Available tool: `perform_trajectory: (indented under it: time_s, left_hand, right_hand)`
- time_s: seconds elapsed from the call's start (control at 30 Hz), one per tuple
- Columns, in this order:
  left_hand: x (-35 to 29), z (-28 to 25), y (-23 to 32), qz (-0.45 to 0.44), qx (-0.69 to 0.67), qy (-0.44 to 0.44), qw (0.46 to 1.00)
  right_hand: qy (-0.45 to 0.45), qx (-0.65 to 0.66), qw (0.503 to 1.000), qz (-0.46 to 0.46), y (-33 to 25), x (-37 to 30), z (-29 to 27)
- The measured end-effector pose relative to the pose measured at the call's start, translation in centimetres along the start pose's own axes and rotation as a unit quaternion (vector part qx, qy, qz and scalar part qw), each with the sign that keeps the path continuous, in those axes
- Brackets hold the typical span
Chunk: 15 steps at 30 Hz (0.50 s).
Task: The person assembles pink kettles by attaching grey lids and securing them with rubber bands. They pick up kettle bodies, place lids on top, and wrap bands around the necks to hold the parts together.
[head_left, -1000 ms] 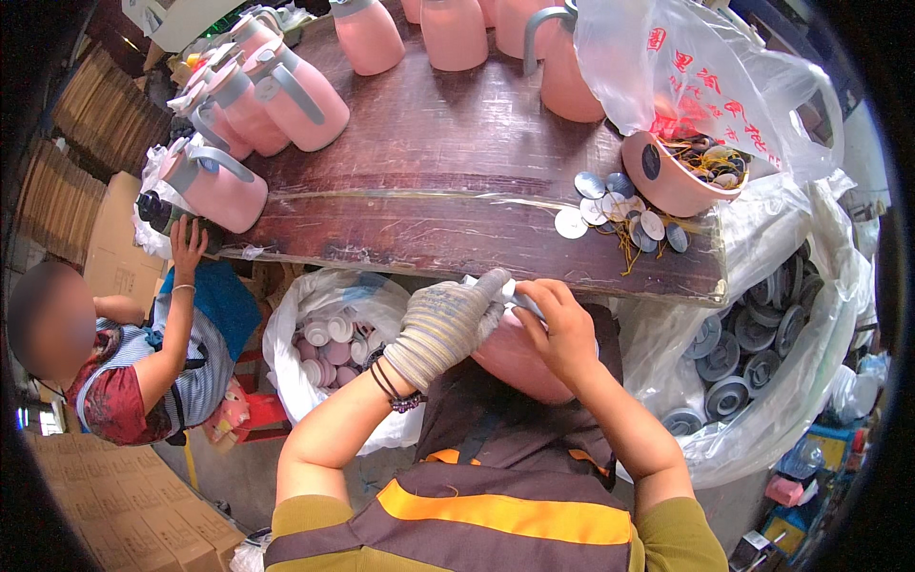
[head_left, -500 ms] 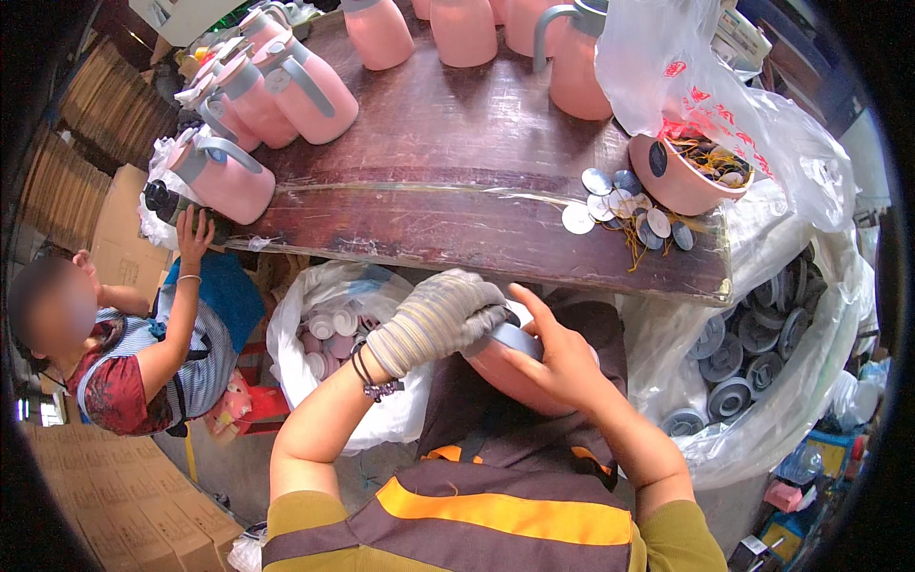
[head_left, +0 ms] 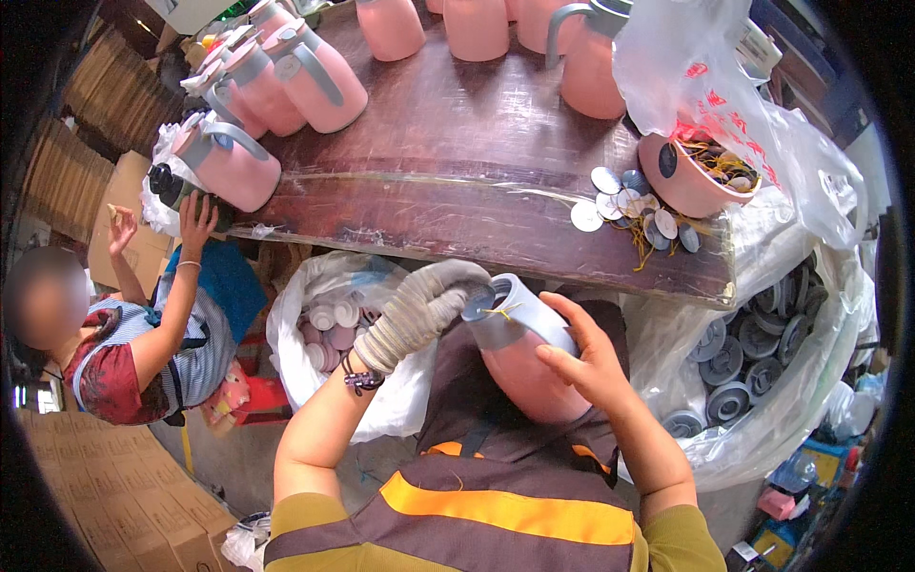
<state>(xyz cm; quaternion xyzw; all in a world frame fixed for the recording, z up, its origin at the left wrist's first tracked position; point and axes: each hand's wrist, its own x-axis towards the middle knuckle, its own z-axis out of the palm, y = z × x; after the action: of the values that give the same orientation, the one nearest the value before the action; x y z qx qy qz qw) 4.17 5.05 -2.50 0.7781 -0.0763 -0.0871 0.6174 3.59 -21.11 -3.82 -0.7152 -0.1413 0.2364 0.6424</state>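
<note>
A pink thermos jug (head_left: 534,372) with a grey collar leans over my lap, its open mouth pointing up and away. My right hand (head_left: 593,357) is closed round its right side, at the grey handle. My left hand (head_left: 424,310), in a striped knit glove, is beside the mouth on the left. Its fingers pinch a round grey tag (head_left: 477,303) at the collar. A bit of yellow string shows against the collar near the tag. The gloved fingertips are partly hidden.
Pink jugs (head_left: 324,81) stand on the dark wooden table (head_left: 457,133). Round tags (head_left: 629,202) with yellow strings lie by a pink bowl (head_left: 691,176). Bags of pale caps (head_left: 334,324) and grey lids (head_left: 753,343) flank me. At left, a co-worker's hand (head_left: 197,224) touches a dark bottle.
The jug's mouth, covered by my hands before, now shows. My left hand has drawn back leftward with the tag, and my right hand has shifted right and down along the jug.
</note>
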Motion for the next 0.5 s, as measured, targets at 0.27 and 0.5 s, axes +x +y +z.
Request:
perform_trajectory:
  time_s: [0.27,0.5]
  left_hand:
    - [-1.9,-3.2,-2.6,0.002,-0.125,0.164,0.978]
    - [-7.8,-3.0,-8.4,-0.209,-0.237,-0.168,0.934]
  right_hand:
    - [0.044,-0.141,0.986,-0.076,-1.1,-1.3,0.8]
    - [0.094,-0.067,0.991,0.072,0.1,-2.7,0.4]
